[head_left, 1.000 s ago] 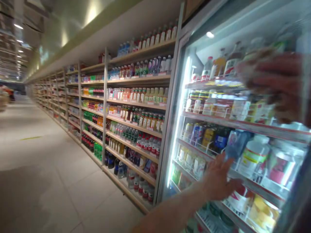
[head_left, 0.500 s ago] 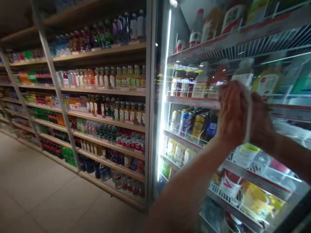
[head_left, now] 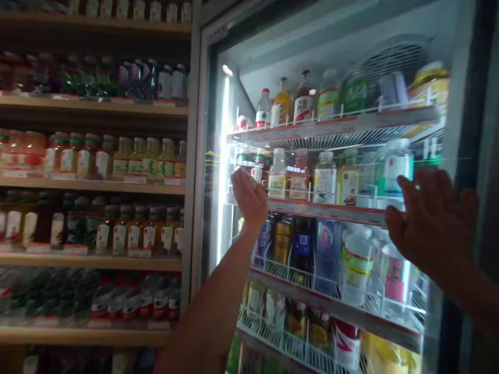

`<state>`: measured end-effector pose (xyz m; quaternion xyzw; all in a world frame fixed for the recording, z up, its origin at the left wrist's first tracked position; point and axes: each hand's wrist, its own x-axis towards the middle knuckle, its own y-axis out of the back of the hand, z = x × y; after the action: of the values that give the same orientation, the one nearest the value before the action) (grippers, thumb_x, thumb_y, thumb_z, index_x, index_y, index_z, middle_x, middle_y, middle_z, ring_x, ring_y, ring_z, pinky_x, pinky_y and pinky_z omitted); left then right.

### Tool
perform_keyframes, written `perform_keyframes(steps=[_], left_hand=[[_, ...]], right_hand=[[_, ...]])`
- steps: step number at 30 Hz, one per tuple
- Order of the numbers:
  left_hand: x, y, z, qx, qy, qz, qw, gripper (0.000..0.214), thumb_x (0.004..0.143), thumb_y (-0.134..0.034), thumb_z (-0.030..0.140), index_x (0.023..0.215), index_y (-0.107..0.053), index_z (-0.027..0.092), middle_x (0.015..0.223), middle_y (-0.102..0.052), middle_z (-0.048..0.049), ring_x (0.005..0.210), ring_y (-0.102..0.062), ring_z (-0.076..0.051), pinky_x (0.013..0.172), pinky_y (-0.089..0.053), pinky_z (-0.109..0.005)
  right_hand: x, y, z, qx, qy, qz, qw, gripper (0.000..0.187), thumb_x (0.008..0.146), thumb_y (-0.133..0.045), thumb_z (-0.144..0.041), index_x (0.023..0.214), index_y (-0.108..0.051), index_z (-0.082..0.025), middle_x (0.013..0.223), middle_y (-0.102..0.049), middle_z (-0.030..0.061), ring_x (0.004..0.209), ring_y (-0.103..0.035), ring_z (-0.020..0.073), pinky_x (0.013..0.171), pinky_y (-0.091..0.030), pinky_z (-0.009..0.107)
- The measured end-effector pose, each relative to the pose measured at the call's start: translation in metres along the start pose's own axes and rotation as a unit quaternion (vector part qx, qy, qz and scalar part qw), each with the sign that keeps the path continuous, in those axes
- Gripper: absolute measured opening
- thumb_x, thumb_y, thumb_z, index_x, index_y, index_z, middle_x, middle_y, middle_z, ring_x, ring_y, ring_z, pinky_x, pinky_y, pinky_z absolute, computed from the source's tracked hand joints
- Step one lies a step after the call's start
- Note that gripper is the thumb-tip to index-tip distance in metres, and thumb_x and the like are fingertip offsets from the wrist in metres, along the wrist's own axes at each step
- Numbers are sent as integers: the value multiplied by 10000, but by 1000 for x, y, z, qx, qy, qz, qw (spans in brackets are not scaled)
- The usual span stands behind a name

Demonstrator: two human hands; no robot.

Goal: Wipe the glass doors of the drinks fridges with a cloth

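Observation:
My left hand [head_left: 249, 197] is raised before the left part of a lit drinks fridge [head_left: 197, 208], near its bright light strip. Its fingers are stretched out and point up and to the left; nothing shows in it. Further right, my right hand [head_left: 432, 218] is held up with fingers apart, in front of the fridge's right side. No object is visible in it. Reflections on the glass door [head_left: 212, 161] lie in front of the bottles. Whether either palm touches the glass I cannot tell.
Inside the fridge, bottles [head_left: 325, 179] and cans [head_left: 283, 239] stand on wire shelves with price rails [head_left: 339, 124]. To the left, wooden shelves [head_left: 93, 183] carry rows of bottled drinks. The fridge's dark right frame [head_left: 463, 130] runs down beside my right hand.
My hands were close together before the fridge's middle, with something whitish beside them; now they are wide apart, left and right. The view has turned right and the floor is out of sight.

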<state>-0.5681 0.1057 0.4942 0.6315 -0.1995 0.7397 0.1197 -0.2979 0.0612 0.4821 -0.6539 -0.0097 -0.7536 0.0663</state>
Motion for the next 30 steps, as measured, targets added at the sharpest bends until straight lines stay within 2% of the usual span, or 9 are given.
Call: perform_keyframes(steps=[2,5,7,12,17,19,22,26,30], left_hand=[[-6,-13,13,-32,-59,6,998,609,865,-310,216,1432,-164,48,1505,-211,-172,1410,8,-235,1162,-105,-506],[-17,-19,36,-82,-278,-98,952,638,865,-375,333,1437,-198,114,1482,-304,-113,1420,-58,-222,1167,-185,-439],[-9,-11,24,-79,-356,-119,924,605,877,-360,376,1431,-231,168,1452,-369,-74,1413,-139,-193,1157,-232,-389],[14,-2,-28,-15,-50,60,997,560,895,-320,274,1423,-232,109,1468,-313,-154,1414,-135,-242,1155,-193,-485],[-34,-27,69,-117,-348,-82,927,593,853,-380,314,1397,-275,104,1445,-367,-124,1419,-92,-241,1136,-262,-438],[-37,-27,80,-119,-390,-116,906,564,849,-386,319,1378,-316,133,1450,-369,-95,1419,-94,-237,1134,-266,-432],[-11,-12,14,-83,-298,-95,946,549,852,-363,265,1388,-303,165,1463,-348,-87,1415,-138,-225,1135,-259,-442],[8,14,-95,-16,-51,87,995,513,873,-336,233,1375,-319,127,1449,-337,-161,1391,-220,-276,1140,-180,-530],[-40,23,-79,6,-67,50,997,518,883,-346,242,1394,-292,180,1481,-308,-92,1396,-204,-252,1132,-247,-476]], right_hand=[[1,-5,1,-13,22,6,1000,574,879,-365,-379,1423,-309,-204,1443,-383,138,1378,-274,270,1079,-268,551],[0,-8,-2,-31,4,15,999,572,878,-366,-367,1427,-295,-223,1450,-376,120,1374,-287,264,1083,-269,543],[-1,-8,-6,-32,-5,10,999,557,881,-360,-366,1418,-315,-224,1448,-381,114,1373,-292,262,1095,-253,538],[0,-11,-22,-37,-60,-18,997,563,886,-341,-321,1423,-294,-157,1479,-312,144,1401,-204,296,1087,-226,572],[-1,-17,-26,-52,-69,-7,996,568,892,-351,-323,1431,-279,-159,1486,-295,150,1403,-203,285,1090,-229,544],[-3,-16,-24,-51,-62,-9,997,564,893,-348,-319,1435,-271,-182,1484,-306,134,1403,-210,272,1094,-231,535],[-3,-13,-23,-52,-61,-12,997,558,889,-351,-313,1429,-287,-189,1483,-314,120,1399,-223,267,1094,-238,527],[-2,-13,-25,-64,-64,-5,996,559,876,-371,-329,1408,-330,-160,1472,-330,135,1387,-252,282,1083,-256,540],[-3,-16,-23,-59,-46,27,997,567,866,-379,-364,1392,-369,-154,1452,-366,141,1360,-307,305,1056,-298,565]])
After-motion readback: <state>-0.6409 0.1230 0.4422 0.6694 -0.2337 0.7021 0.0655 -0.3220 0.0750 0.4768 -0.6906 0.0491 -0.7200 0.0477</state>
